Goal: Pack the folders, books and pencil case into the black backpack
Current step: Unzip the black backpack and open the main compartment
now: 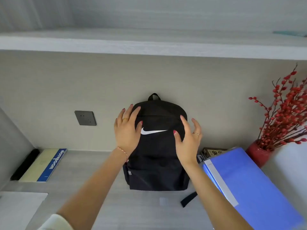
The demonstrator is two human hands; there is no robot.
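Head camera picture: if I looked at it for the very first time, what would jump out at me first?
The black backpack with its white swoosh stands in the middle of the desk against the wall, and the left hand and right hand reach to its top with open fingers. Next come the bright blue folders at the right and the red berry branches in a red vase behind them.
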